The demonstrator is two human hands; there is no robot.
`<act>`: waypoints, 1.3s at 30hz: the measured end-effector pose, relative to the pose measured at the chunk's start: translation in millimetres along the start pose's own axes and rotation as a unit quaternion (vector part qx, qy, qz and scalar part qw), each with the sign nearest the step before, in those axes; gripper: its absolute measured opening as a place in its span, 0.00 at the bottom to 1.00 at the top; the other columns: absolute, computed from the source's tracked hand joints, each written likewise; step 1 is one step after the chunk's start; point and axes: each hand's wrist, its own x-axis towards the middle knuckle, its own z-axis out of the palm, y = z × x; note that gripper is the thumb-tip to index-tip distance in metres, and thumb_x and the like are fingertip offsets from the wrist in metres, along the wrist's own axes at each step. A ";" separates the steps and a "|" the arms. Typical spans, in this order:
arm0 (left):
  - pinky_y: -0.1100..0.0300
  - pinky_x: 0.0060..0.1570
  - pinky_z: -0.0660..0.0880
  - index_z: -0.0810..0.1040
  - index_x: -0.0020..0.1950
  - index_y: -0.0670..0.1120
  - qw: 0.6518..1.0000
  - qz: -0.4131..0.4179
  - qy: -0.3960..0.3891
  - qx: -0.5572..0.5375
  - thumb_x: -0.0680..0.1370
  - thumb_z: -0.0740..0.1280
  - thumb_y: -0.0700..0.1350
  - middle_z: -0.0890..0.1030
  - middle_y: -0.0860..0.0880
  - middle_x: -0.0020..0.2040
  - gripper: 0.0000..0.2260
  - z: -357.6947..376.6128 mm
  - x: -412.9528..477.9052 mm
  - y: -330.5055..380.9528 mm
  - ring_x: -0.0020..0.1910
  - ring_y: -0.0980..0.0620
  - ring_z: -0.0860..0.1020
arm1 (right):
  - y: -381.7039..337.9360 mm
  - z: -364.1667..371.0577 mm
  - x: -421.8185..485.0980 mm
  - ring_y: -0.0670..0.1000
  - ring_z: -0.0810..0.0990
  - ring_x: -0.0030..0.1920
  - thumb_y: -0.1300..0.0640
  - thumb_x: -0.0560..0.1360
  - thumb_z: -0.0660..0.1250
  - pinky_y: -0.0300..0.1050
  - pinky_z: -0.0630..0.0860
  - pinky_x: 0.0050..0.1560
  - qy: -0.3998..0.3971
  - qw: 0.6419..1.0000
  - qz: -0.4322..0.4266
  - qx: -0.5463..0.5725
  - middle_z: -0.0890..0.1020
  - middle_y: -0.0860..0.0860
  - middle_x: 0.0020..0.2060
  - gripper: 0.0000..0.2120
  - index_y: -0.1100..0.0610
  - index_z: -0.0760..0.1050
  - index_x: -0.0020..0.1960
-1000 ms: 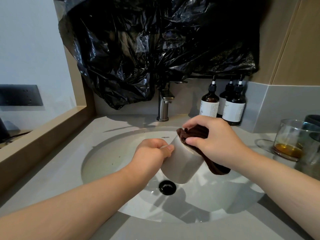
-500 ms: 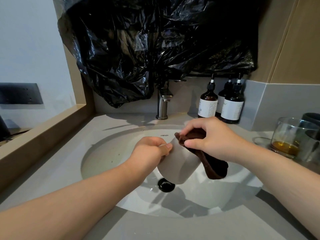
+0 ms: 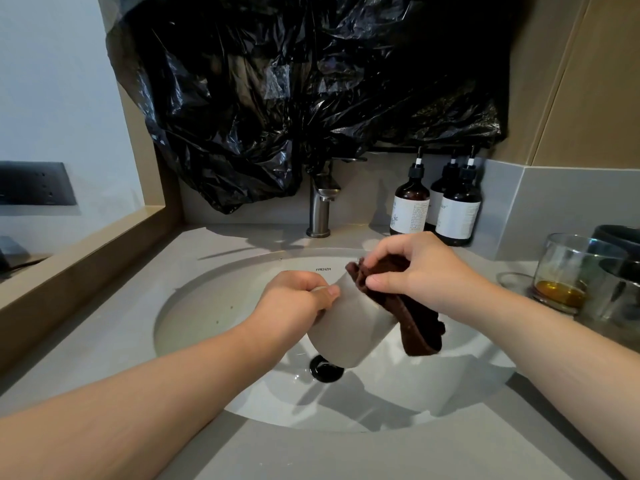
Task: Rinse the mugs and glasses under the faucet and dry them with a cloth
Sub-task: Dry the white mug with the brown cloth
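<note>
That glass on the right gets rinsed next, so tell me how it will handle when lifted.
The glass looks rigid and probably fragile: clear, thin walls. Its smooth sides may be slippery to grip. The amber liquid pooled at the bottom could slosh or spill if tipped.

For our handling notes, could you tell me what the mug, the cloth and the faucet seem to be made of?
Mug: probably matte ceramic, pale and glare-free. Cloth: brown terry-like fabric, fuzzy, hanging limp. Faucet: brushed metal, dull sheen.
</note>
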 end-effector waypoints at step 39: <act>0.61 0.31 0.63 0.68 0.33 0.44 0.904 -0.186 0.031 -0.383 0.80 0.59 0.41 0.61 0.52 0.24 0.15 -18.8 7.7 12.5 0.16 0.55 0.63 | 22.4 14.2 -2.9 0.50 0.74 0.47 0.58 0.74 0.65 0.47 0.72 0.46 0.130 0.968 -0.057 -0.206 0.74 0.46 0.46 0.05 0.50 0.71 0.48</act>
